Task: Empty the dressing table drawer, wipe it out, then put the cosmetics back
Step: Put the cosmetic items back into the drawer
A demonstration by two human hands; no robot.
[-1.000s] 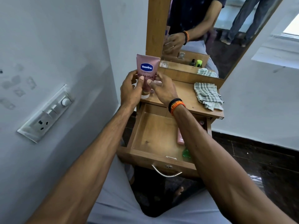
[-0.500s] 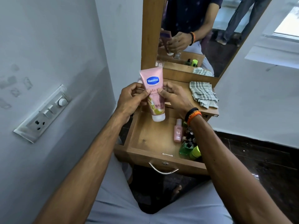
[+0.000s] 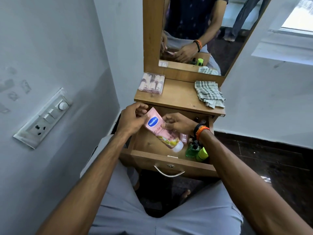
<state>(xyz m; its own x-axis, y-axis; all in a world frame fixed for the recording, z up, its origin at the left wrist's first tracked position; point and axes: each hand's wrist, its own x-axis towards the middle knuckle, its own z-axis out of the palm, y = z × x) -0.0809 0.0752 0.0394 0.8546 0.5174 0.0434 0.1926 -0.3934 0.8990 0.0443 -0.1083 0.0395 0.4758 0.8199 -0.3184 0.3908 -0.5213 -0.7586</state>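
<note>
A pink Vaseline tube [image 3: 162,131] with a white cap is held tilted over the open wooden drawer [image 3: 166,159], cap pointing down to the right. My left hand [image 3: 131,120] grips its flat top end, and my right hand [image 3: 179,123] pinches its right side. Inside the drawer's right part stand a small pink bottle [image 3: 184,137], a green bottle [image 3: 192,150] and a lime-capped bottle [image 3: 202,153]. The drawer's left floor is bare wood. A clear box of nail pieces [image 3: 152,83] lies on the table top's left corner.
A checked cloth [image 3: 209,94] lies crumpled on the table top [image 3: 179,99] at the right. The mirror [image 3: 194,31] rises behind. A wall with a switch plate [image 3: 44,118] is close on the left. My knees sit below the drawer handle [image 3: 168,173].
Both hands brought the tube down from in front of the mirror frame to just over the drawer and tilted it. The nail box on the top came into sight.
</note>
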